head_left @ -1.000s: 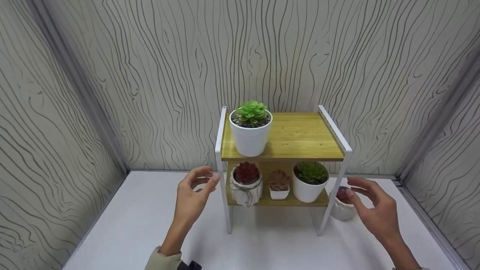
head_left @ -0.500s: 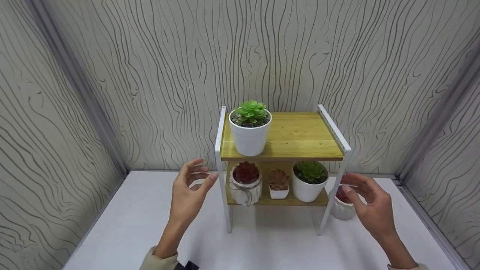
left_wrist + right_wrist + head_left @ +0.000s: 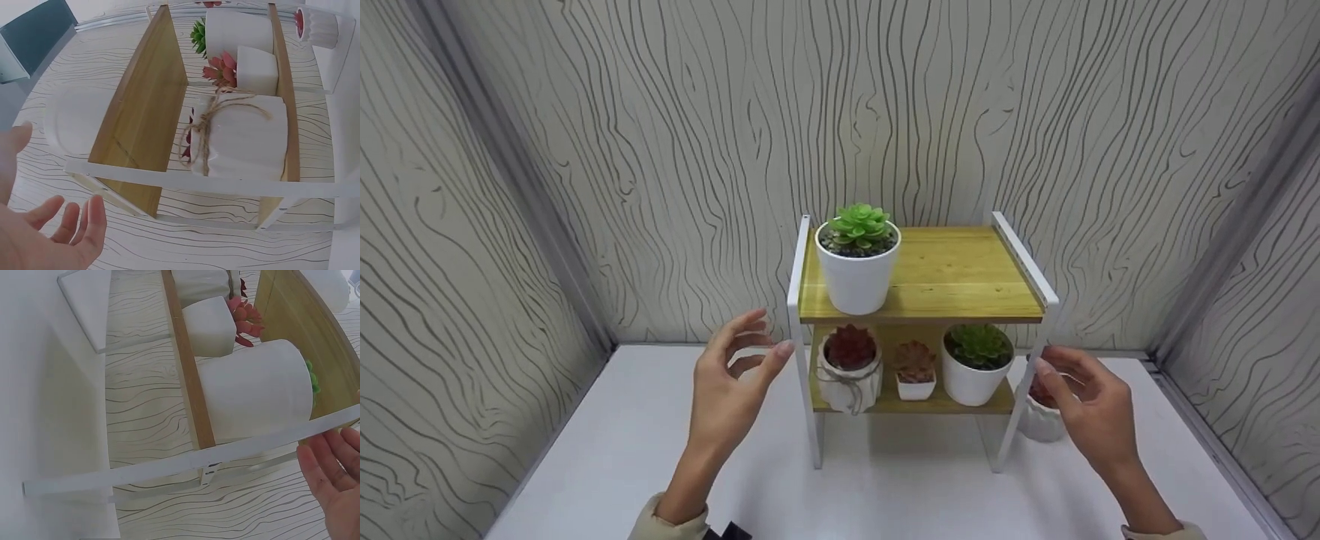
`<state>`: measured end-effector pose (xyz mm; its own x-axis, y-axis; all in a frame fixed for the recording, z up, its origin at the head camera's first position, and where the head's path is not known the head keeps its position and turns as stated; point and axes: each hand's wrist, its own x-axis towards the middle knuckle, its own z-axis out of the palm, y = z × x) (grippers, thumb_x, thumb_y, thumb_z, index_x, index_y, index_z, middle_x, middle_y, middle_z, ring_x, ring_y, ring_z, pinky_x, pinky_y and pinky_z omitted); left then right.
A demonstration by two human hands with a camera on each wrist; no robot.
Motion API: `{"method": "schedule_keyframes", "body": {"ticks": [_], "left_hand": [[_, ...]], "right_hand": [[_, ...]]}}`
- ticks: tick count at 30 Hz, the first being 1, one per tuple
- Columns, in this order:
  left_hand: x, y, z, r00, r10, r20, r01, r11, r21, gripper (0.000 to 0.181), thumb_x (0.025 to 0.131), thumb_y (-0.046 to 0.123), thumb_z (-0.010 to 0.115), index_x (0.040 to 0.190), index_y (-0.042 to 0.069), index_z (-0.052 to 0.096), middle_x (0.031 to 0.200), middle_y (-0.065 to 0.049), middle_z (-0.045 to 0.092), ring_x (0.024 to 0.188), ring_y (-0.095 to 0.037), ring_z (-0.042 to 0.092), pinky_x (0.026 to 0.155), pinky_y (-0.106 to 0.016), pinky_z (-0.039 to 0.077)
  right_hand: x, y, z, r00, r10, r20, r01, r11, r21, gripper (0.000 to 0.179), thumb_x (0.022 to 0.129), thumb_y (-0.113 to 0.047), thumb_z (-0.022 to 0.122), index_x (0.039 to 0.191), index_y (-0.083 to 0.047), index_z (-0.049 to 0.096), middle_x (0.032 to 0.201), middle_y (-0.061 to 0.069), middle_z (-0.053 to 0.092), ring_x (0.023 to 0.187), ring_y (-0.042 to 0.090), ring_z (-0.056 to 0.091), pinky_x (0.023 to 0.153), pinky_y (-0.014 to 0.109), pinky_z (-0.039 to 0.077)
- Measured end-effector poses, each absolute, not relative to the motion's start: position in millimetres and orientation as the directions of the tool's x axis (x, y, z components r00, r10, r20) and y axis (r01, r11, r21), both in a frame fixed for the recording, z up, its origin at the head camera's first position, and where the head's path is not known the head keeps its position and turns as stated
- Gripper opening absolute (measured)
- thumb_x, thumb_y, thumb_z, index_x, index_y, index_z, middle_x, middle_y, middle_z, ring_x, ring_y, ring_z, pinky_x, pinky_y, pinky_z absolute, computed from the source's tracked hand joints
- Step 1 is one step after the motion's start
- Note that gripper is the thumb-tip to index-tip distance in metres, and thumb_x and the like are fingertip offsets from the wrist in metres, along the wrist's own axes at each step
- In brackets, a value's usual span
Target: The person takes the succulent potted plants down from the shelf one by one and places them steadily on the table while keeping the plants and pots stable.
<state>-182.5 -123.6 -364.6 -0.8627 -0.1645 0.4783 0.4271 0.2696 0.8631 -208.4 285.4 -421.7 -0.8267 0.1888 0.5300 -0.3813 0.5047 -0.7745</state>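
A two-tier plant shelf [image 3: 960, 274] with wooden boards and white metal legs stands on the table. Just left of its left front leg, my left hand [image 3: 727, 394] hovers with fingers loosely curved and nothing in them. My right hand [image 3: 1099, 412] is at the right front leg, fingertips right at the metal bar [image 3: 270, 439]. A green succulent in a white pot [image 3: 859, 274] sits on the upper board's left. Below stand a dark red succulent in a twine-tied pot [image 3: 851, 371], a small reddish succulent in a square pot [image 3: 916, 384], and another green succulent in a white pot [image 3: 976, 375].
A ribbed white pot with a red succulent [image 3: 1042, 421] stands on the white table [image 3: 915, 495] beyond the right leg, partly hidden by my right hand. Wood-patterned panels [image 3: 697, 187] enclose the back and both sides.
My right hand has moved left, up to the right leg. The left hand has drifted left and slightly upward, away from the left leg. The plants stay on the shelf.
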Motion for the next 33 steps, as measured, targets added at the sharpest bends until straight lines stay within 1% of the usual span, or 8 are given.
{"method": "schedule_keyframes", "body": {"ticks": [4,6,11,14,18,23,28,33], "left_hand": [[-180,-124,-359,-0.838,-0.155,0.524,0.467,0.293,0.834,0.053,0.095,0.014,0.079,0.143,0.004,0.060,0.140,-0.011,0.062,0.122,-0.024,0.062,0.101,-0.021,0.058],[-179,-124,-355,-0.832,-0.153,0.533,0.477,0.291,0.829,0.053,0.094,0.013,0.079,0.143,0.004,0.060,0.141,-0.011,0.062,0.124,-0.024,0.061,0.102,-0.021,0.057],[-177,-124,-341,-0.830,-0.151,0.538,0.486,0.280,0.828,0.056,0.094,0.012,0.080,0.144,0.005,0.056,0.138,-0.011,0.063,0.127,-0.023,0.063,0.102,-0.020,0.057],[-177,-124,-332,-0.831,-0.131,0.540,0.489,0.289,0.823,0.058,0.094,0.013,0.079,0.145,0.004,0.053,0.140,-0.012,0.062,0.132,-0.024,0.062,0.107,-0.022,0.056],[-178,-123,-320,-0.850,-0.077,0.522,0.479,0.300,0.825,0.064,0.095,0.017,0.079,0.150,0.004,0.050,0.147,-0.013,0.060,0.141,-0.025,0.058,0.115,-0.027,0.051],[-181,-119,-307,-0.882,-0.012,0.471,0.452,0.263,0.853,0.069,0.094,0.019,0.080,0.153,0.004,0.047,0.153,-0.014,0.056,0.147,-0.028,0.054,0.120,-0.033,0.048],[-188,-115,-293,-0.905,0.024,0.425,0.418,0.244,0.875,0.072,0.092,0.019,0.082,0.153,0.004,0.047,0.155,-0.015,0.054,0.147,-0.032,0.053,0.122,-0.037,0.046],[-195,-115,-279,-0.923,0.051,0.381,0.379,0.274,0.884,0.078,0.091,0.023,0.084,0.156,0.005,0.044,0.159,-0.013,0.051,0.149,-0.029,0.051,0.123,-0.036,0.046]], "right_hand": [[-210,283,-422,-0.830,0.197,0.522,-0.387,0.471,-0.793,0.020,0.100,-0.007,0.071,0.119,0.000,0.072,0.103,-0.023,0.070,0.097,-0.011,0.070,0.081,0.007,0.058],[-210,282,-423,-0.834,0.201,0.514,-0.382,0.460,-0.802,0.019,0.100,-0.007,0.071,0.118,0.000,0.072,0.101,-0.022,0.071,0.096,-0.011,0.070,0.077,0.010,0.060],[-213,279,-422,-0.848,0.203,0.489,-0.368,0.438,-0.821,0.018,0.100,-0.010,0.071,0.115,0.000,0.073,0.098,-0.019,0.075,0.095,-0.011,0.071,0.073,0.013,0.062],[-214,277,-422,-0.849,0.195,0.491,-0.377,0.429,-0.821,0.016,0.100,-0.010,0.071,0.113,-0.001,0.073,0.098,-0.016,0.078,0.094,-0.008,0.073,0.072,0.015,0.063],[-213,276,-421,-0.851,0.195,0.487,-0.369,0.438,-0.820,0.015,0.102,-0.012,0.070,0.110,-0.001,0.073,0.095,-0.018,0.077,0.092,-0.007,0.073,0.071,0.015,0.063],[-212,276,-422,-0.864,0.209,0.457,-0.330,0.450,-0.830,0.022,0.105,-0.020,0.066,0.111,-0.001,0.073,0.092,-0.022,0.076,0.091,-0.008,0.073,0.071,0.015,0.063],[-214,276,-422,-0.859,0.231,0.456,-0.318,0.458,-0.830,0.024,0.107,-0.024,0.063,0.108,-0.003,0.075,0.088,-0.019,0.077,0.081,-0.001,0.074,0.068,0.016,0.063],[-218,275,-421,-0.850,0.222,0.478,-0.352,0.437,-0.828,0.024,0.107,-0.021,0.062,0.107,-0.002,0.076,0.087,-0.014,0.078,0.074,0.006,0.075,0.066,0.017,0.063]]}}
